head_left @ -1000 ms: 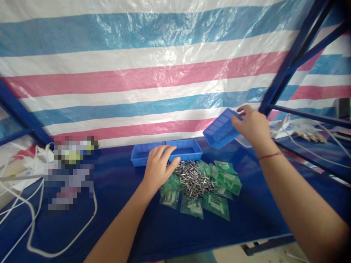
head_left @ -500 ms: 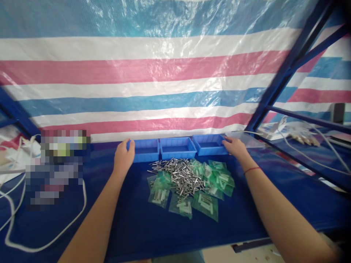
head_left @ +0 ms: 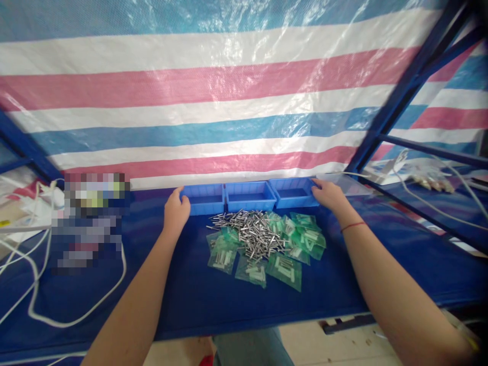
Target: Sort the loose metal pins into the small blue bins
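Three blue plastic bins stand in a row at the back of the table. My left hand [head_left: 177,211] grips the outer end of the left bin [head_left: 206,208], thumb and fingers at its side wall. At the other end of the row, my right hand [head_left: 331,195] has its fingers closed on the outer wall of the right bin [head_left: 299,202]. The middle bin [head_left: 251,205] sits between them, touched by neither hand. In front of the row lies a heap of thin metal pins [head_left: 261,235]. Small green-tinted plastic bags [head_left: 284,270] with pale and metal pieces inside surround the heap.
The blue tabletop [head_left: 213,310] ends at a front edge near my body. White cables [head_left: 76,324] loop at the left beside a blurred-out patch. Blue metal frame posts [head_left: 396,96] rise at both sides, with a striped tarp [head_left: 213,91] behind. A clear plastic sheet [head_left: 346,185] lies back right.
The view has tilted down a little, so everything sits higher in the picture. Both hands stay at the outer ends of the bin row. Pins and bags look unmoved.
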The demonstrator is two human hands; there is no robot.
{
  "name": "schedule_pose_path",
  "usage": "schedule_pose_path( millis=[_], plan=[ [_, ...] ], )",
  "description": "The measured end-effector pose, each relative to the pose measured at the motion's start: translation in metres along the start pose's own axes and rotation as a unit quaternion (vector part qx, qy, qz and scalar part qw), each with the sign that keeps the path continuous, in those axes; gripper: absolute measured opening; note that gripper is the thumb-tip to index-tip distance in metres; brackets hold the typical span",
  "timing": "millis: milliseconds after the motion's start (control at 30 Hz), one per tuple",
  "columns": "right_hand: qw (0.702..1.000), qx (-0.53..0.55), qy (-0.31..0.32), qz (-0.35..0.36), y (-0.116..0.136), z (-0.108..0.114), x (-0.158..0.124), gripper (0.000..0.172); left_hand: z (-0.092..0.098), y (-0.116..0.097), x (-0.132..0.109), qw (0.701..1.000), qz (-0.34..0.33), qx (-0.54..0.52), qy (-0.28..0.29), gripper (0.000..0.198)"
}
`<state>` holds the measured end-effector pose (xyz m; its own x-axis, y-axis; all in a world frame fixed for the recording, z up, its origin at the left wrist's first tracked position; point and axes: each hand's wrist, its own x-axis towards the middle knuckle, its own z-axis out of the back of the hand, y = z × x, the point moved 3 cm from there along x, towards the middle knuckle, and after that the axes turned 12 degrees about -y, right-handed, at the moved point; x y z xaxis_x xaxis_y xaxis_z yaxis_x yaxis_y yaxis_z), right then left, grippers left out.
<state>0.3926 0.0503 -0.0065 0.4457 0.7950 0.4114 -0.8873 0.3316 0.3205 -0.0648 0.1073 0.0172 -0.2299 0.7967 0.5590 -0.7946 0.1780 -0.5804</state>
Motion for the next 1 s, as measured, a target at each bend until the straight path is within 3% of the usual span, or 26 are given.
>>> schedule_pose_path(
  millis=[367,1000],
  plan=[
    [0.998,-0.056,0.018,0.005,-0.003,0.001,0.001,0.054,0.003,-0.005,-0.002,0.999,-0.019,0.013,0.026,0.047],
    [0.999,-0.046,0.012,0.017,0.002,0.002,0.004,0.051,0.006,-0.01,-0.009,0.998,-0.015,0.051,0.018,0.045]
  ],
)
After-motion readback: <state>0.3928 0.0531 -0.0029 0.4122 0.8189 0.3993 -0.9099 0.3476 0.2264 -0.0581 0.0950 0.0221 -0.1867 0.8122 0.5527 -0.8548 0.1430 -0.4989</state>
